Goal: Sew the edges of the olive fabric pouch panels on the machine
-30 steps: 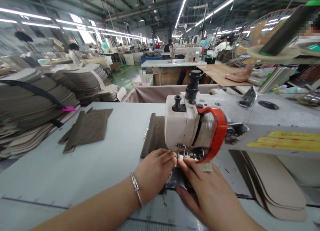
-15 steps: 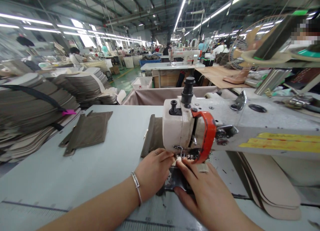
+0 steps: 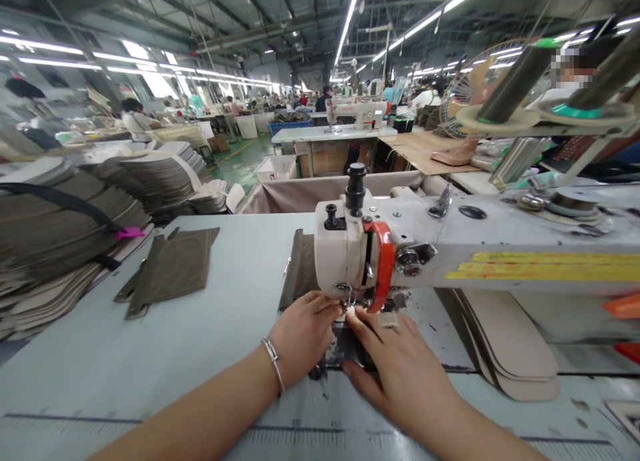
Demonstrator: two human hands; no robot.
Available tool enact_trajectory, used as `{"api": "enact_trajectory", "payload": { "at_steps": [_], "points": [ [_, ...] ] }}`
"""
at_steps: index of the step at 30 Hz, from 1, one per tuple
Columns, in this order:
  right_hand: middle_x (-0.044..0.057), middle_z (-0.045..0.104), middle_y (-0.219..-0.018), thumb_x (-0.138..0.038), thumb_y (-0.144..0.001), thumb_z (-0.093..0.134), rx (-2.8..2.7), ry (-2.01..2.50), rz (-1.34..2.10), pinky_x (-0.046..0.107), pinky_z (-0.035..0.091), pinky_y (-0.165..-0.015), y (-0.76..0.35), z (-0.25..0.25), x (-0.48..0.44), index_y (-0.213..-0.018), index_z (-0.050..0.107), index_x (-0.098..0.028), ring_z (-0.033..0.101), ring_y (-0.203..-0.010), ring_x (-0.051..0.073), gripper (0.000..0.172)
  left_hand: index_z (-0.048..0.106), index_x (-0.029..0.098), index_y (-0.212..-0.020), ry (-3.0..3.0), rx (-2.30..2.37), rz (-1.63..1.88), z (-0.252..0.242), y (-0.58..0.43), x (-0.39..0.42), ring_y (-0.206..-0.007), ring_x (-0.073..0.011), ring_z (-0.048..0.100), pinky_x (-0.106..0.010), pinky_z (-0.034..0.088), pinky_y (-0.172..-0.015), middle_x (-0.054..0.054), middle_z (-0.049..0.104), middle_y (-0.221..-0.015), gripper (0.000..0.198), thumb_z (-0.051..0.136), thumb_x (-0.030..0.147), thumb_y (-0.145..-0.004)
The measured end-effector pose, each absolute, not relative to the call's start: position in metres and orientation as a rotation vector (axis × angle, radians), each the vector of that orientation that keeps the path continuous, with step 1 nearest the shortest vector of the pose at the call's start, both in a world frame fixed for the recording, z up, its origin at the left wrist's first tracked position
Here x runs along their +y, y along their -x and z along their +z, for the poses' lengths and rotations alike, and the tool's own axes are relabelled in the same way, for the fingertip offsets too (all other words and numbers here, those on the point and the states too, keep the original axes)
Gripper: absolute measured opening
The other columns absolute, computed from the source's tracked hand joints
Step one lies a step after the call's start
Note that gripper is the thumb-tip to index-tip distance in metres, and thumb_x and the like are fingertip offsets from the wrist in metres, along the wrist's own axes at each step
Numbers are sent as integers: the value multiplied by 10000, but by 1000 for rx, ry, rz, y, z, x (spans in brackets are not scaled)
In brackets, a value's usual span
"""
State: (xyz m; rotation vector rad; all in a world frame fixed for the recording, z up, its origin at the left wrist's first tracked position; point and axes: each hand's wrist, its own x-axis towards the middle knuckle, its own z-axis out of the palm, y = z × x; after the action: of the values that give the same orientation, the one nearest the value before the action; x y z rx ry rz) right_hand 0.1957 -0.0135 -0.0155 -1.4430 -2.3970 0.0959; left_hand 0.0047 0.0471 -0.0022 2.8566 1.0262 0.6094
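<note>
My left hand (image 3: pixel 306 333), with a silver bangle at the wrist, has its fingers bent together just left of the presser foot (image 3: pixel 350 301). What lies under those fingertips is mostly hidden; a small pale edge (image 3: pixel 343 317) shows between the hands. My right hand (image 3: pixel 400 358) lies with fingers stretched forward and thumb apart on the sewing machine's bed, its index fingertip at the foot. A beige band (image 3: pixel 389 320) is around one of its fingers. Beyond my left hand, a brown fabric piece (image 3: pixel 299 271) with a zipper pull runs behind the white machine head (image 3: pixel 340 248).
An orange guard (image 3: pixel 384 264) curves down close to my right fingers. Brown fabric pieces (image 3: pixel 175 268) lie on the table's left, beside tall stacks of cut panels (image 3: pixel 60 228). Rounded beige panels (image 3: pixel 510 341) lie under the machine arm. Thread cones (image 3: pixel 520 81) stand at upper right.
The view has shifted slightly, so the machine appears further left and more of its arm shows. Both hands stay at the presser foot with little visible change.
</note>
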Motion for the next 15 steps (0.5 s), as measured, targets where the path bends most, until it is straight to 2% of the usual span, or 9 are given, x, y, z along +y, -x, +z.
{"api": "enact_trajectory", "payload": {
  "at_steps": [10, 15],
  "points": [
    [77, 572, -1222, -359, -868, 595, -2375, 1432, 150, 495, 418, -900, -196, -10, -19, -1260, 541, -225, 510, -1047, 280, 419, 647, 147, -1051, -2914, 1010, 476, -5, -2, 45, -1088, -191, 573, -357, 475, -989, -64, 669, -1101, 252, 537, 58, -843],
    [5, 636, -1061, -262, -927, 512, -2300, 1453, 120, 405, 446, -896, -238, 4, -31, -1097, 618, -275, 560, -991, 200, 200, 668, 194, -1056, -2802, 1084, 622, -6, 4, 53, -1001, -169, 611, -325, 508, -938, -39, 682, -1048, 267, 518, 73, -871]
  ]
}}
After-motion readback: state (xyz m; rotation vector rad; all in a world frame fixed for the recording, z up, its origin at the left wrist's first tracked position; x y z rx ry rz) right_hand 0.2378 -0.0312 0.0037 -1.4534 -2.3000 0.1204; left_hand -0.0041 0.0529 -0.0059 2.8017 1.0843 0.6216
